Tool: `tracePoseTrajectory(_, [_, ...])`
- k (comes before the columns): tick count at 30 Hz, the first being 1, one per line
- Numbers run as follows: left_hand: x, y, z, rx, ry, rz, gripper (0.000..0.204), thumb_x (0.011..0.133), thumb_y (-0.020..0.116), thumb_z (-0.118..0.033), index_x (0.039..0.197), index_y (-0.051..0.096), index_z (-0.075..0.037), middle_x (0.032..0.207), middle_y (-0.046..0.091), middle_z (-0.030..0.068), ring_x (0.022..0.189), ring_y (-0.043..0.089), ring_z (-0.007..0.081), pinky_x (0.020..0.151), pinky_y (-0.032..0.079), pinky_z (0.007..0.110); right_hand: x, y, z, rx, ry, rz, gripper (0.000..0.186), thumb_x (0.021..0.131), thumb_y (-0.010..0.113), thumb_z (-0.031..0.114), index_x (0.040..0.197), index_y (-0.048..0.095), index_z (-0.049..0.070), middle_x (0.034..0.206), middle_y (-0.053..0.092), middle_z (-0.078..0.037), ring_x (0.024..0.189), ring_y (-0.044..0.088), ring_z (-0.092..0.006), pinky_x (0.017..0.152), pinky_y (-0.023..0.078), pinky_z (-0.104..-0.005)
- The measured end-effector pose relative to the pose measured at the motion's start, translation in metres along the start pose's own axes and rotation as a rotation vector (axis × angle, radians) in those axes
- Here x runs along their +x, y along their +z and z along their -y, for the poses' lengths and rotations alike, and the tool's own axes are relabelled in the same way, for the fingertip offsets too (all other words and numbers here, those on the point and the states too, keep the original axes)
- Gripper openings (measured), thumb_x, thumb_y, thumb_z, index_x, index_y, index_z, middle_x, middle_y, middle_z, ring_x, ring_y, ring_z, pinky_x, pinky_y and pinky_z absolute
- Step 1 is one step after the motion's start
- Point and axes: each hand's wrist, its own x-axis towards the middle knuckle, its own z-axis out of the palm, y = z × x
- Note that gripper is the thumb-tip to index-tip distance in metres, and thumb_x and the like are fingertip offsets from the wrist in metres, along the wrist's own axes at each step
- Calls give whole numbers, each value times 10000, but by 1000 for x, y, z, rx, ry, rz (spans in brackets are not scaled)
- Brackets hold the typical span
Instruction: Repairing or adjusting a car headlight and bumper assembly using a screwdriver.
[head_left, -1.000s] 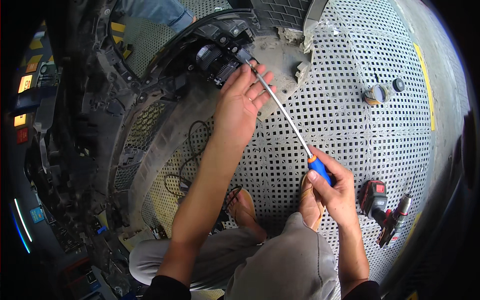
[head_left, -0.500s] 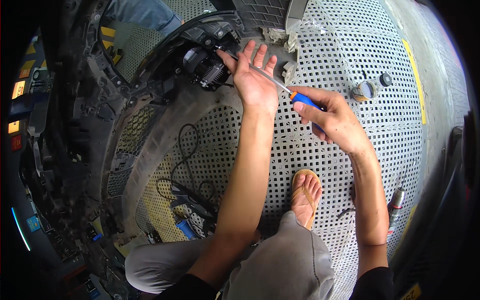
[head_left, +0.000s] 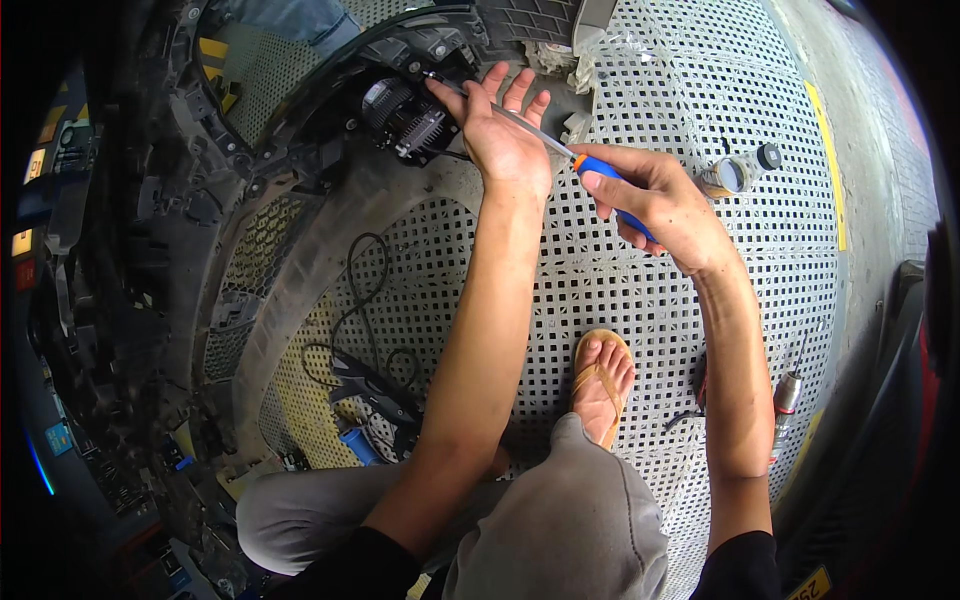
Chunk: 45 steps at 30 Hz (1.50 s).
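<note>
A screwdriver (head_left: 594, 170) with a blue handle, orange collar and long metal shaft slants up and to the left. My right hand (head_left: 660, 200) is closed around its handle. My left hand (head_left: 508, 145) is palm up, its thumb and index finger at the shaft near the tip, with the other fingers spread. The tip meets the edge of a large black plastic car part (head_left: 300, 140), apparently a bumper, beside a mounting spot. Just left of and below my left fingers sits a black finned unit (head_left: 418, 132), with a rounded grey piece on it.
On the perforated grey floor mat (head_left: 640, 300) lie a clear jar (head_left: 728, 176) with a dark lid (head_left: 769, 157) beside it, and a power drill (head_left: 789, 392) right of my right forearm. A black cable (head_left: 365, 300) loops left of my left forearm. Another person's jeans-clad leg (head_left: 300, 22) is at the top.
Both hands and the screwdriver have shifted slightly up and left in the picture, and the surroundings have shifted a little too. The grip on the screwdriver looks the same.
</note>
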Motion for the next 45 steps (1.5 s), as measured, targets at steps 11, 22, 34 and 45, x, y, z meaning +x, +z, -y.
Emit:
tracePoseTrajectory(11, [-12, -12, -25, -120, -124, 207, 697, 1097, 330, -469, 1600, -7, -124, 1428, 498, 129, 1238, 530, 310, 988, 471, 486, -9, 34, 11, 165, 53, 0, 419, 995, 638, 301, 1308, 636, 22, 789, 651, -17, 498, 534, -52, 399, 387, -209])
tracePoseTrajectory(22, [-44, -29, -42, -29, -350, 192, 297, 1064, 508, -183, 1315, 524, -26, 1198, 631, 50, 1058, 628, 171, 992, 538, 406, -9, 24, 6, 523, 134, 95, 453, 1012, 592, 417, 1165, 611, -10, 826, 714, -142, 550, 646, -160, 453, 510, -262])
tracePoseTrajectory(34, [-51, -13, -89, 852, -212, 121, 353, 1039, 603, -277, 1225, 609, 22, 1110, 721, 181, 889, 719, 209, 789, 588, 344, -39, 61, -11, -602, -307, -456, 425, 945, 683, 193, 1318, 582, 16, 988, 674, -175, 814, 689, -354, 728, 552, -435])
tracePoseTrajectory(45, [109, -30, -198, 2065, 866, 692, 864, 665, 880, -538, 1341, 576, -95, 1283, 651, 183, 1214, 600, 398, 1047, 449, 499, -39, 57, 9, -1098, -257, -332, 380, 934, 688, 207, 1243, 644, -10, 995, 723, -189, 762, 705, -361, 680, 565, -400])
